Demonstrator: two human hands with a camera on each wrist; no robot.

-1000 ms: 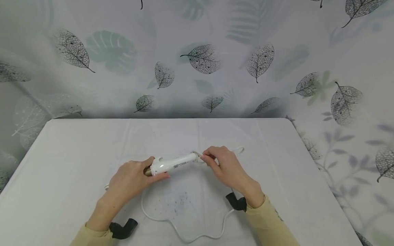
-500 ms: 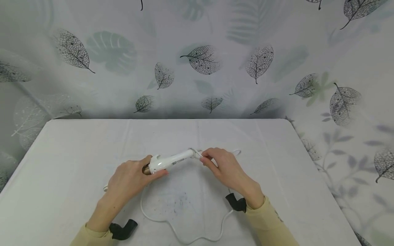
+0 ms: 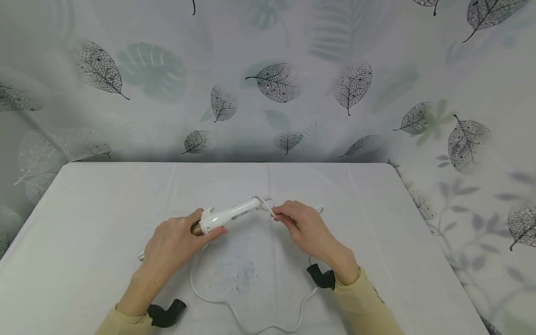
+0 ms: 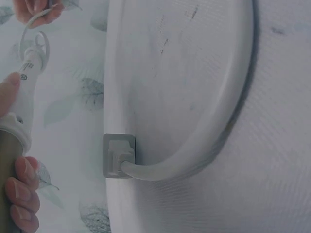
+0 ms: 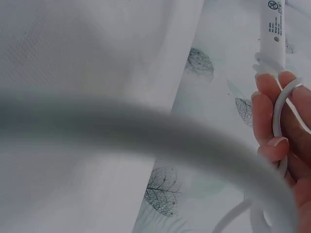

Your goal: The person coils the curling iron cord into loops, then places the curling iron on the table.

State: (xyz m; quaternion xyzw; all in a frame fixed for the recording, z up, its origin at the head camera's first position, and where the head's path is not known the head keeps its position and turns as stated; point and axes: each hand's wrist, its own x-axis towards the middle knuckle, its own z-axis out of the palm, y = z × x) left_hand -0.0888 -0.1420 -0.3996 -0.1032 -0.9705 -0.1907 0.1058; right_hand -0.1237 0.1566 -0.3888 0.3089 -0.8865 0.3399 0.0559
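A white curling iron [image 3: 232, 214] with a brownish-gold barrel [image 4: 8, 170] is tilted, its handle end up and to the right in the head view. My left hand [image 3: 173, 242] grips it where barrel meets handle, thumb along the white housing. Around the handle's far end loops the white cord [image 3: 261, 203]. My right hand [image 3: 307, 228] pinches that cord just off the handle end. In the right wrist view the cord [image 5: 278, 114] runs across the curled fingers [image 5: 263, 114]. The barrel's tip is hidden behind the left hand.
A long slack of cord [image 3: 209, 300] curves over the white tabletop [image 3: 104, 195] between the forearms. Its pale square plug-like end [image 4: 119, 156] shows in the left wrist view. Black bent tubes [image 3: 167, 313] sit at both wrists. A leaf-patterned curtain [image 3: 276, 83] hangs behind.
The curling iron has shifted slightly left and its handle end has risen. The gap between that end and my right fingertips has widened, with the cord stretched across it.
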